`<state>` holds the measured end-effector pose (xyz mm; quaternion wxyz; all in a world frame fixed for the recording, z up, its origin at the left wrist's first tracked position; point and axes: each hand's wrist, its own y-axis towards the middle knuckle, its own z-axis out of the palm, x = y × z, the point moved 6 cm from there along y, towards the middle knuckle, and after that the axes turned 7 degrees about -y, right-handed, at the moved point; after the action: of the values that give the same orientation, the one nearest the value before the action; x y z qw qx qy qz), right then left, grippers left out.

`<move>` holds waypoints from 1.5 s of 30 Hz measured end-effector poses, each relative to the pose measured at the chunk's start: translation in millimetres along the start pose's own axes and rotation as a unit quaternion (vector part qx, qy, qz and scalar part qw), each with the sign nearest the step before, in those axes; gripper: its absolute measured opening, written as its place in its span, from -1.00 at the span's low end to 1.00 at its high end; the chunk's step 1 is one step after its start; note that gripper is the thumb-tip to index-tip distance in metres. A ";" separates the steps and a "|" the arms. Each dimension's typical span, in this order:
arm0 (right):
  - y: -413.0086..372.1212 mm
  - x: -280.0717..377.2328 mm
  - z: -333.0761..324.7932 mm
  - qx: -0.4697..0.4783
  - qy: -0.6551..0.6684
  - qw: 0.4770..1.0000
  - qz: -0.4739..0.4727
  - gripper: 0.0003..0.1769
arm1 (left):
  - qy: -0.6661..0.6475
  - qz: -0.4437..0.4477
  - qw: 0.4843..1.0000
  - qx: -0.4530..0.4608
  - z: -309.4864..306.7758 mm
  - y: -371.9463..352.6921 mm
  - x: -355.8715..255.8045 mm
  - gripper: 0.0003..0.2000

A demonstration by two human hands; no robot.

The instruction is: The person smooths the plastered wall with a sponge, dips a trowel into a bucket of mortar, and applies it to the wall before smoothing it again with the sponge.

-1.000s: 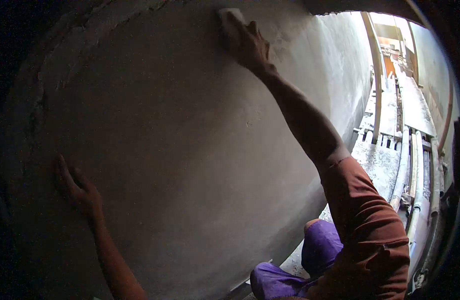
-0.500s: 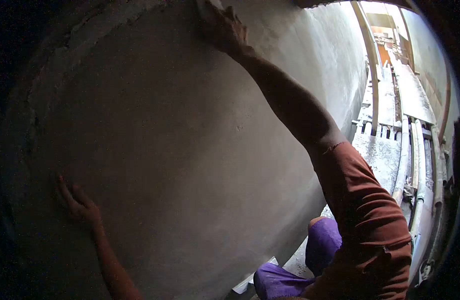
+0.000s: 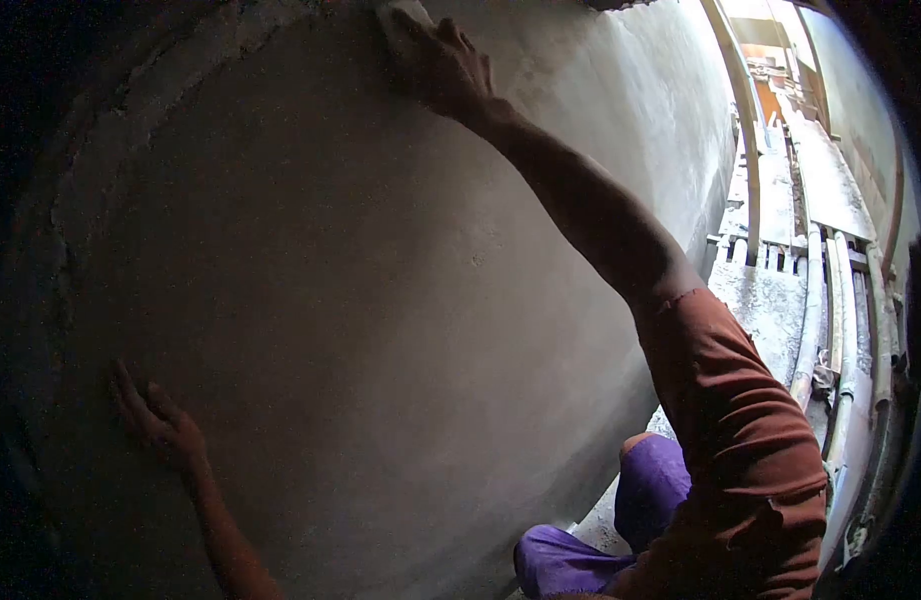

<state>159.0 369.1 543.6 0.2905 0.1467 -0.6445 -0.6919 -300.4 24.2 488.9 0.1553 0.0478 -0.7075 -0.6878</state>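
A grey plastered wall (image 3: 381, 330) fills most of the view. High up, my right hand (image 3: 446, 70) is closed round a small pale block (image 3: 406, 14), which lies against the wall surface. Only part of the block shows above the fingers. At the lower left, in shadow, my left hand (image 3: 163, 425) rests against the wall with its fingers stretched out and nothing in it.
A rough ridge (image 3: 146, 75) runs along the wall's left and upper edge. At the right are a walkway of pale boards (image 3: 771, 300), long poles (image 3: 811, 310) and an upright wooden post (image 3: 749, 150). My bent knees in purple cloth (image 3: 653, 485) are below.
The pale block shows a little more above my right hand. My left hand is slightly lower in view, its fingers still apart.
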 end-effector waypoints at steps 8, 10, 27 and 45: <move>-46.7 -2.0 -46.6 0.036 -0.027 0.999 -0.017 -0.20 | -0.004 0.069 0.997 -0.015 3.8 4.2 2.1 -0.53; -13.6 -4.9 -22.3 0.023 -0.037 0.999 -0.011 -0.22 | 0.028 0.027 0.999 -0.015 7.3 -0.6 9.7 -0.54; -4.4 8.3 5.3 -0.060 -0.040 0.997 -0.003 -0.28 | 0.076 0.094 0.992 -0.014 6.0 3.6 36.5 -0.54; -46.9 -26.9 -26.8 0.002 -0.029 0.999 0.017 -0.24 | 0.054 0.076 0.995 -0.025 -14.1 6.5 -13.0 -0.53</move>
<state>185.6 363.4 489.8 0.2825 0.1160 -0.6563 -0.6900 -283.2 14.7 493.3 0.2464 0.0272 -0.6822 -0.6878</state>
